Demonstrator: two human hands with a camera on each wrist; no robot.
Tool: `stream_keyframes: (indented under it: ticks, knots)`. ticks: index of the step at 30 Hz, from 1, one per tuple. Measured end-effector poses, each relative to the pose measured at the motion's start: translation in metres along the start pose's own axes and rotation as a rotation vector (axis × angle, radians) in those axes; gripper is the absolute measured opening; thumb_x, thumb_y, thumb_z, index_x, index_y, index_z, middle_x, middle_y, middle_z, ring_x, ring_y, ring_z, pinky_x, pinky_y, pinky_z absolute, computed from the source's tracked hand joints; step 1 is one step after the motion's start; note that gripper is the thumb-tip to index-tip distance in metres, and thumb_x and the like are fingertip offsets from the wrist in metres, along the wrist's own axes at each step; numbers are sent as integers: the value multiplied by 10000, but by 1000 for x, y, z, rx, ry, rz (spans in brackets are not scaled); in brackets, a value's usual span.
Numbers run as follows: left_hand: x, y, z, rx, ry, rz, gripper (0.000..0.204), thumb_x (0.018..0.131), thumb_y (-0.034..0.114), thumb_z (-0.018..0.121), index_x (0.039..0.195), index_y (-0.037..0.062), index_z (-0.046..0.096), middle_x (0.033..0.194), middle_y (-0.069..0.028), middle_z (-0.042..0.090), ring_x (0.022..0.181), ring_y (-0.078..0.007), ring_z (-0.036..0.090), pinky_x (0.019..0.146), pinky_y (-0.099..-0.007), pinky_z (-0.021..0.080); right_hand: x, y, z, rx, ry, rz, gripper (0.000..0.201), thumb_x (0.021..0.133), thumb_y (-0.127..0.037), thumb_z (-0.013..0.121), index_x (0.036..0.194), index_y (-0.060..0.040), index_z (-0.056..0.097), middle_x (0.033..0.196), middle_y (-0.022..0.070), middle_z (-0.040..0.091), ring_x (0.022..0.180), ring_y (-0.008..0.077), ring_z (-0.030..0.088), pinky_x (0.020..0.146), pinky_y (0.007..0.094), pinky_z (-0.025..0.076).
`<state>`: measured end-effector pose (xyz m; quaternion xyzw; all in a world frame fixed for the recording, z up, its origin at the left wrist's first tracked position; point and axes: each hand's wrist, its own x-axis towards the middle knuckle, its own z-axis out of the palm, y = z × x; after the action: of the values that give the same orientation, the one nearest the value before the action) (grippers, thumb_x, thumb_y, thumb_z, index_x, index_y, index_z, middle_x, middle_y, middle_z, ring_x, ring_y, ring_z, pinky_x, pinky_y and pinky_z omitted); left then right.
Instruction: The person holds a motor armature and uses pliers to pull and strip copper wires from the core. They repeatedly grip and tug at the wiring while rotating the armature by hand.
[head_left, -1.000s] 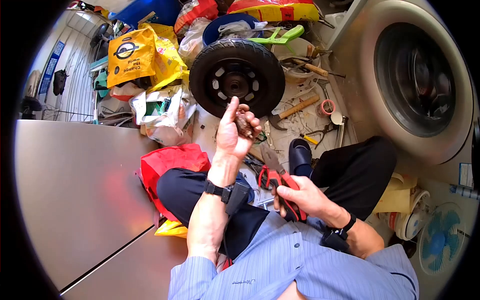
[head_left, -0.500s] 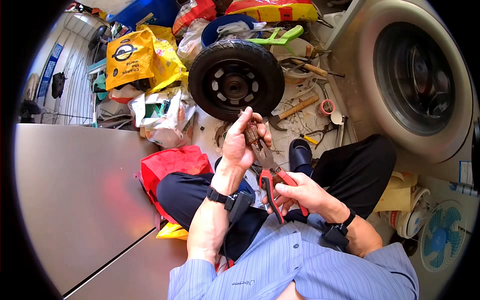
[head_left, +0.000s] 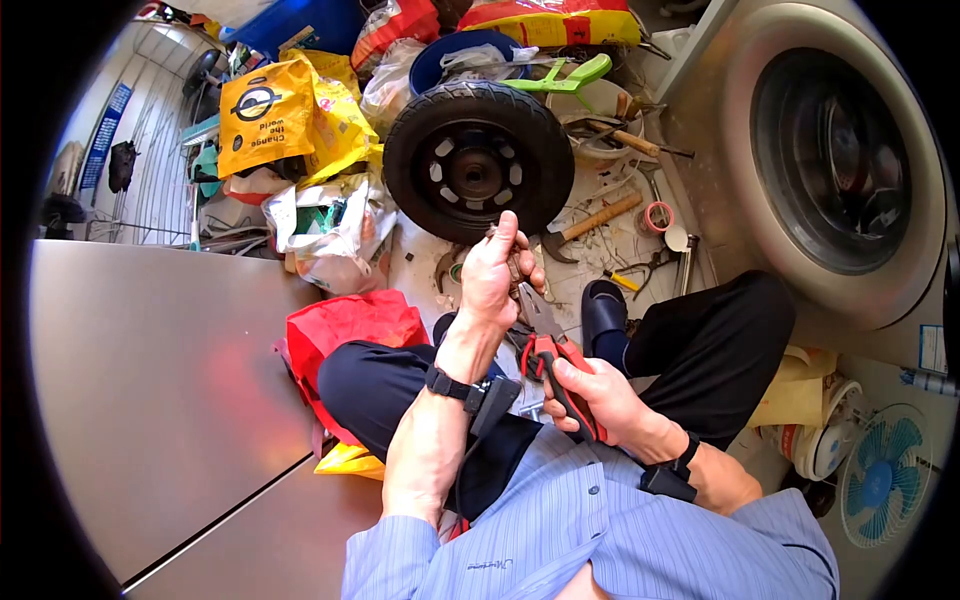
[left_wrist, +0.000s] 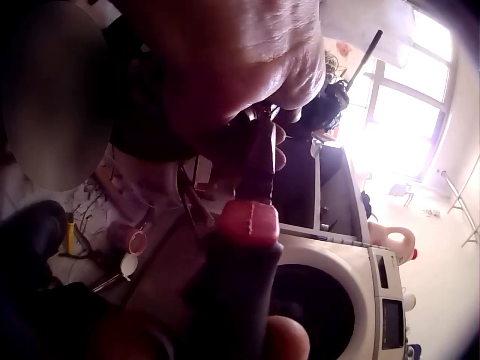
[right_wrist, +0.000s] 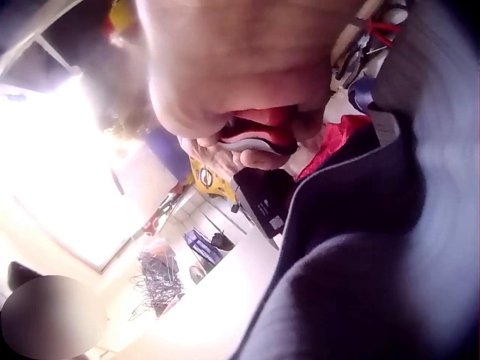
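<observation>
Head view, person seated on a cluttered floor. The left hand is raised above the lap, fingers curled and pinched around a small rusty brown metal part, which sits at the fingertips just below the black rubber wheel with a black slotted hub. The right hand, at 4 o'clock from the left hand, is wrapped tightly around the red handles of a pair of red-handled grey steel pliers; the handles are squeezed together. The pliers' nose points toward 11 o'clock and meets the rusty part at the left hand's fingers; whether it bites the part cannot be told.

Left wrist view: the fingers close over the dark part, with the pliers coming up from 6 o'clock, blurred. Right wrist view: the palm is curled over the red handles.

Surroundings: at 10 o'clock of the wheel, a yellow plastic bag with a black round logo; at 3 o'clock of the hands, a grey front-loading washing machine with a dark round door; between wheel and machine, a wooden-handled hammer on the floor; at 9 o'clock of the lap, a red plastic bag beside a brushed steel panel; at 5 o'clock, a small blue fan.
</observation>
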<state>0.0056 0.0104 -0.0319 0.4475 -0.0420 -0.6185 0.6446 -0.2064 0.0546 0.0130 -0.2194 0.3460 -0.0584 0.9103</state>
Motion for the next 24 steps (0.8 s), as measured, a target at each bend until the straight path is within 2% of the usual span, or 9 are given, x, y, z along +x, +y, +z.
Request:
stream_keyframes:
  ticks: [4,5,6,8,11,12,14,19,24]
  knots:
    - [15,-7,-10,173,112,96,417,1005,527,644,878,134,590,596,-5,533,475,-195,566,466,-340,479,-13,-3,7,-122,57,-37,369,1079,-359,555,948,-16,601,720,59,600,572,140,550,543,294,456]
    - [44,15,-48,-111,233,137,399,1037,475,623,845,136,537,597,-2,507,468,-165,529,434,-311,401,-38,3,15,-253,8,-48,369,1077,-359,558,940,-20,612,715,58,615,564,133,565,539,285,452]
    - [57,51,-86,-232,158,166,421,1032,497,619,808,156,518,596,7,487,484,-151,509,441,-296,377,-63,3,16,-409,-42,-57,370,1075,-359,562,932,-24,624,710,58,630,557,125,579,536,276,449]
    - [43,75,-57,-164,31,123,423,1024,518,620,817,159,533,601,12,460,504,-153,472,457,-300,381,-62,10,5,-306,29,-26,362,1065,-361,596,936,-24,629,727,49,639,576,121,595,542,278,463]
    - [19,35,-12,-188,58,-21,416,1003,540,640,816,174,574,627,1,490,550,-184,504,522,-347,422,-29,3,-23,-278,9,-101,343,1076,-348,572,980,-23,618,773,55,668,598,107,611,544,275,482]
    - [28,19,-28,-356,-246,-128,418,1008,538,629,821,164,611,662,-33,578,601,-219,587,559,-377,478,-26,0,-28,-337,17,-81,339,1075,-352,575,1009,-22,619,802,58,683,626,105,630,569,262,502]
    - [10,10,-3,-282,-100,-122,433,1022,534,601,858,137,656,715,-65,640,667,-256,639,604,-385,520,-29,-12,-22,-443,18,-54,322,1072,-339,583,1046,-21,623,849,66,703,660,114,660,609,260,525]
    - [11,8,-8,-359,-354,-144,488,1080,475,448,1036,66,711,894,-113,697,857,-288,661,757,-421,530,-31,-29,-26,-450,-19,-44,330,1047,-319,621,1149,-5,622,1002,90,749,824,147,731,668,273,559]
    - [9,3,-11,-338,-305,-137,492,1091,464,421,1098,48,685,946,-135,704,887,-304,673,808,-455,549,-16,-28,-30,-417,-84,-4,403,1049,-328,621,1270,6,578,1077,130,743,890,211,763,682,280,592]
